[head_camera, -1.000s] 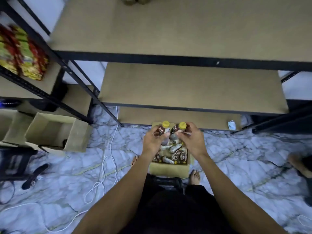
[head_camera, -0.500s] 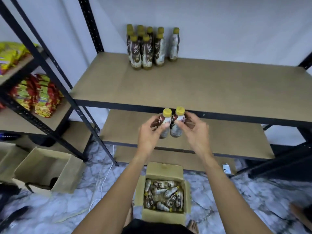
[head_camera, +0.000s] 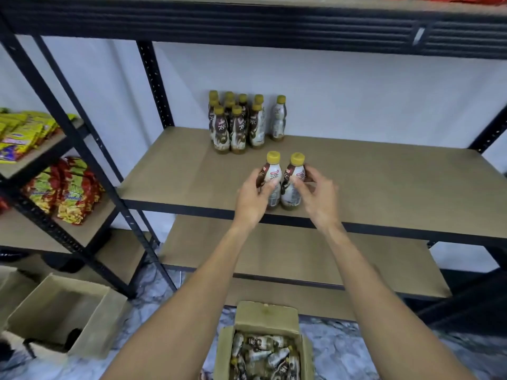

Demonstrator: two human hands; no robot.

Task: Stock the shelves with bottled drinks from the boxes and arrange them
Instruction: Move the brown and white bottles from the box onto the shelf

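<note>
Yellow-capped bottles (head_camera: 274, 174) upright at shelf (head_camera: 384, 187) front, left hand (head_camera: 251, 200) gripping one, right hand (head_camera: 319, 198) gripping the other

Middle shelf (head_camera: 384, 176): open board right of centre and along the left side, reachable from the front edge. Obstacles: bottle cluster (head_camera: 237, 127) at the back, left of centre; front bottle pair (head_camera: 275, 175) upright near the front edge; upper shelf beam (head_camera: 247, 26) overhead; black upright (head_camera: 155, 86) at back left.

Even, moderately bright indoor light from above. Soft shadows under the shelf (head_camera: 356, 165) boards. Wide-angle bending at the edges; overall slight softness, corners blurrier, no harsh glare.
</note>
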